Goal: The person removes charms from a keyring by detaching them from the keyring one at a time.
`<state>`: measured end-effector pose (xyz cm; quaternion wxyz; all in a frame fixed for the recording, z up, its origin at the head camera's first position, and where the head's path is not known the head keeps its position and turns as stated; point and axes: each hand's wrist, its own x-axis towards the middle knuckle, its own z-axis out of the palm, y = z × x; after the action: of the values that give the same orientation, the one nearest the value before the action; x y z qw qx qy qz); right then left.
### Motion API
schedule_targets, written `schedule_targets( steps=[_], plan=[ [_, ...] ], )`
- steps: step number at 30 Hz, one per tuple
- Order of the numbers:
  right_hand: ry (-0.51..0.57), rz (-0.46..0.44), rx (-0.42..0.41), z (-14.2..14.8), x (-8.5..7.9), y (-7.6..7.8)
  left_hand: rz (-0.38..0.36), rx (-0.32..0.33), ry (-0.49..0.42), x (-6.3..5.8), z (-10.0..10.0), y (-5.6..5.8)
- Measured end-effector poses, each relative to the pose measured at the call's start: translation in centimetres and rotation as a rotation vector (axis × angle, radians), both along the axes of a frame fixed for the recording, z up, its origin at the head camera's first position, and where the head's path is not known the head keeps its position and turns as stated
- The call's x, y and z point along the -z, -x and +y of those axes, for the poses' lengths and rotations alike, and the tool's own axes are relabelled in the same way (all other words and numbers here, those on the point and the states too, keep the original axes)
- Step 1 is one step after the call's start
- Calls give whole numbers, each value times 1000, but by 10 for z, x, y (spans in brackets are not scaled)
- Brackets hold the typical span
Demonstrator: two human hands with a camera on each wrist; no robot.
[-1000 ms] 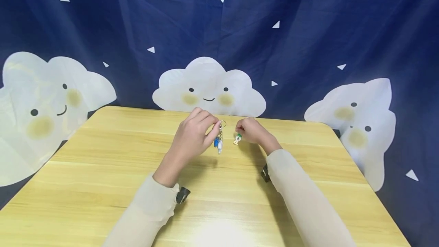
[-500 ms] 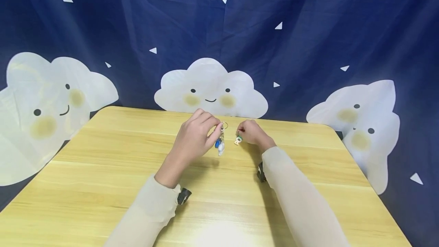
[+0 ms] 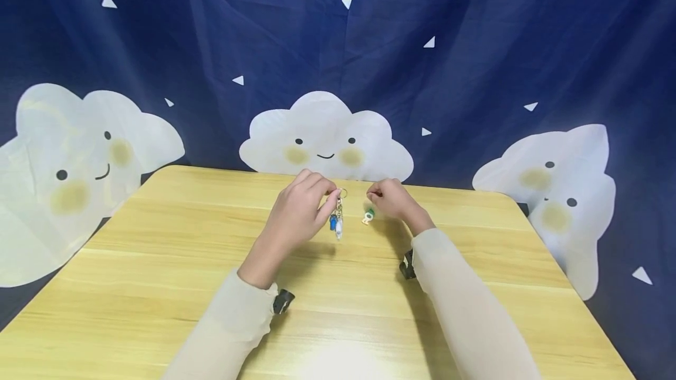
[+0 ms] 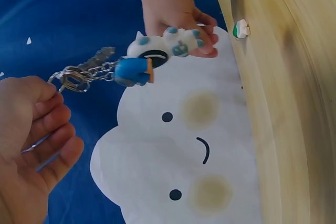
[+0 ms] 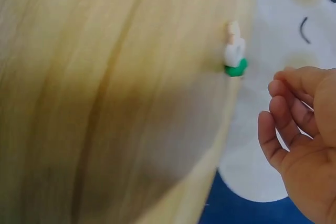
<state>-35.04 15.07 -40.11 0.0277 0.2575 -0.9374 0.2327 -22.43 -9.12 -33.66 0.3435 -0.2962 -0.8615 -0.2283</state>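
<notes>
My left hand [image 3: 297,209] pinches a key ring [image 4: 76,79] between thumb and fingertips above the table. From its chains hang a blue figure charm [image 4: 132,71] and a white figure charm [image 4: 181,41] with teal spots and a dark oval; a grey charm [image 4: 97,57] is partly visible behind them. On the table toward the back lies a small white figurine [image 5: 234,52] with a green part at one end. My right hand [image 3: 393,199] hovers just beyond and above this figurine, apart from it, its fingers loosely bent with nothing between them in the right wrist view.
A light wooden table [image 3: 211,251] with rounded back corners spreads beneath both hands. Behind it hangs a dark blue cloth [image 3: 296,34] printed with white clouds and small triangles. Black wrist cameras [image 3: 283,301] sit at both cuffs.
My right hand, earlier at the small green-and-white figurine, has let go and risen slightly away from it. The left hand still holds the key ring, its charms swinging a little.
</notes>
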Motion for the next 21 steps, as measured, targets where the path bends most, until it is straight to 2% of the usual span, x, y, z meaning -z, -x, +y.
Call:
schedule_targets(
  steps=[6,10,15,21],
  plan=[
    [71,50,-35,-2,-18,-17,-75,-45,42,0,-2,1],
    [107,164,-102,-9,-34,-35,-121,-59,47,-1,-2,1],
    [154,285,-197,-18,-48,-61,-207,-54,-2,-1,-1,1],
    [216,379,-271,-29,-53,-82,-273,-27,-72,-1,-1,1]
  ],
)
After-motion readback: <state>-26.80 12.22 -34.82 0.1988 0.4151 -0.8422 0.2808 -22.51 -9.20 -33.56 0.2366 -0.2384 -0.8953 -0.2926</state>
